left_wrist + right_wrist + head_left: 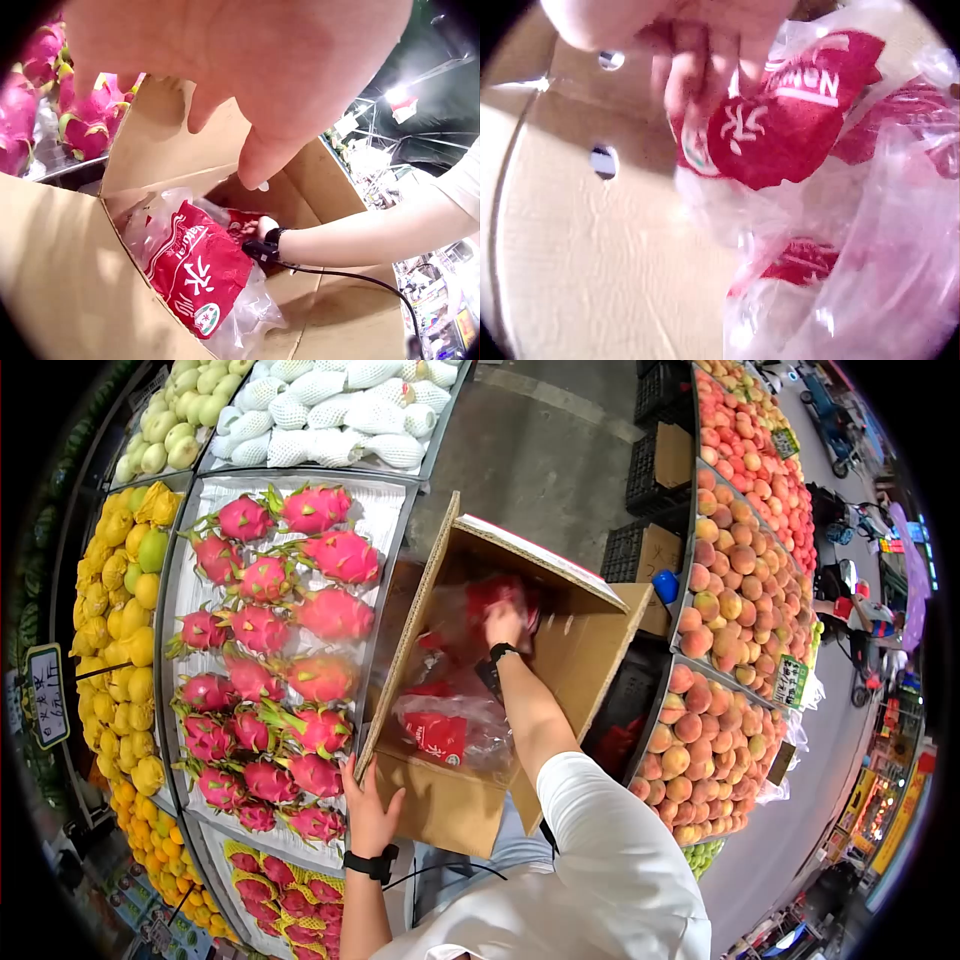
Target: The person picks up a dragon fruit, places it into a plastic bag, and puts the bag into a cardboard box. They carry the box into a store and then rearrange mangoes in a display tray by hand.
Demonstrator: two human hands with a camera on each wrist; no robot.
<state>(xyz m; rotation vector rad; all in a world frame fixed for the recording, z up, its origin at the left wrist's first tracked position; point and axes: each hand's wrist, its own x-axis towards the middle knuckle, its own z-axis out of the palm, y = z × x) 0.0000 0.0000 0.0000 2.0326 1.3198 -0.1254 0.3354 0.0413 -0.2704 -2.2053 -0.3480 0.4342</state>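
Fruit (340, 555) flanks you. Right hand (505, 625) grips crinkled plastic bag (791, 139), long axis 8-to-2 o'clock (right-wrist view); left hand (371, 822) fingers extended.

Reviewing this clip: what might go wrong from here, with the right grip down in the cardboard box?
1. The right grip holds red-printed plastic among other loose plastic, so neighbouring pieces might drag up with it.
2. The black cable at the right wrist curves loosely by the cardboard box and could snag.
3. The left grip is between the box's edge and the dragon fruit; a sudden shift may nudge some.
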